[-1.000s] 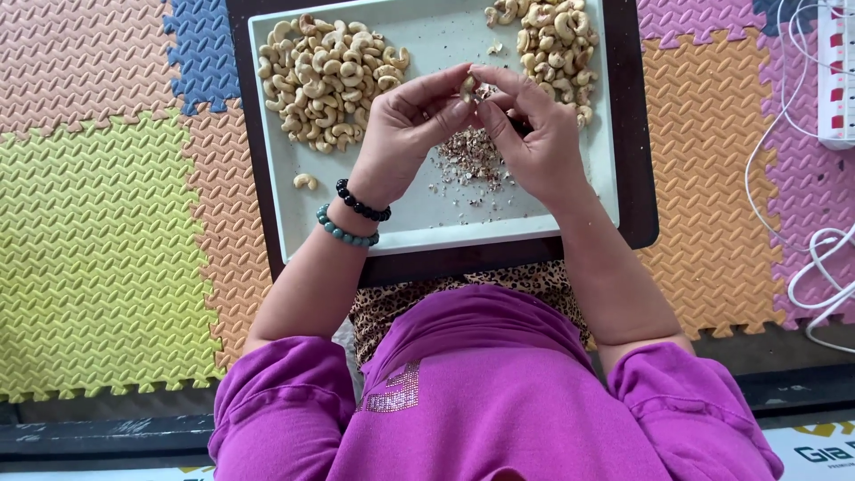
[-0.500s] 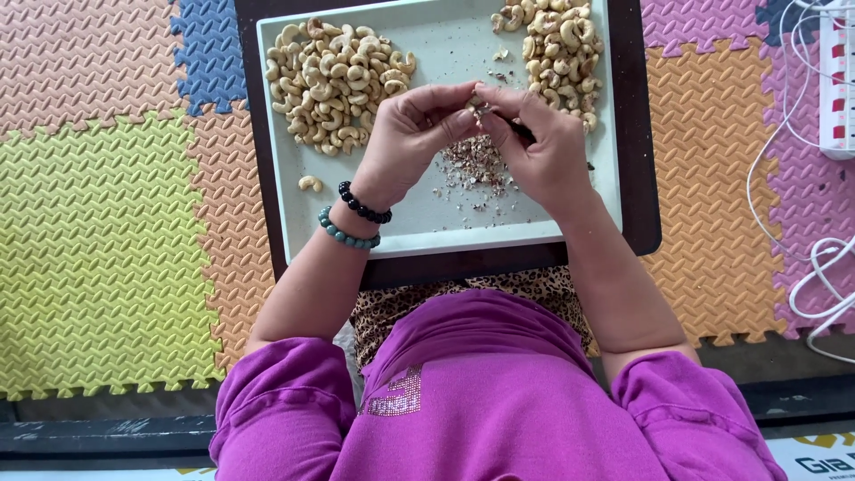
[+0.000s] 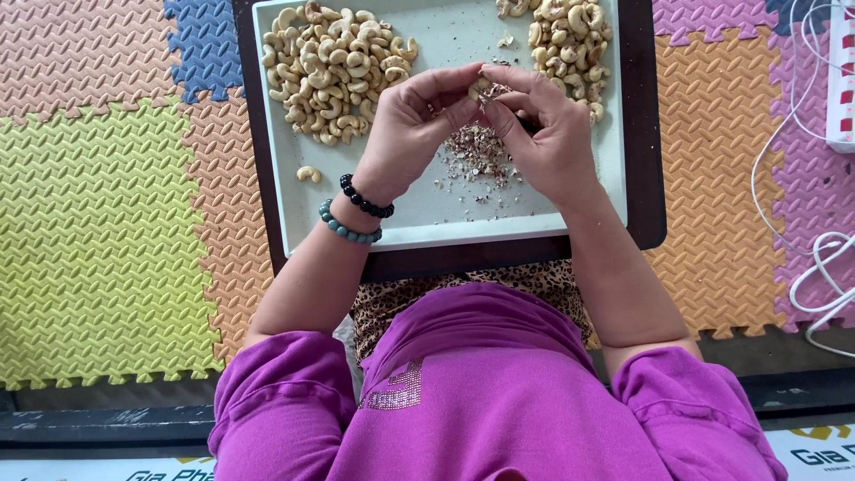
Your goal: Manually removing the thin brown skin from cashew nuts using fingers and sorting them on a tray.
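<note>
My left hand and my right hand meet over the middle of a pale tray. Both pinch one cashew nut between their fingertips. Something dark shows under my right hand's fingers; I cannot tell what it is. Below the hands lies a small heap of brown skin flakes. A pile of pale cashews fills the tray's upper left. A second pile of cashews sits at the upper right. One loose cashew lies alone near the tray's left side.
The tray rests on a dark board across my lap. Coloured foam puzzle mats cover the floor around it. White cables and a white power strip lie at the right edge.
The hands stay together on the nut, with the fingers shifting slightly. The view has drifted a little, so the tray sits a touch lower and to the right.
</note>
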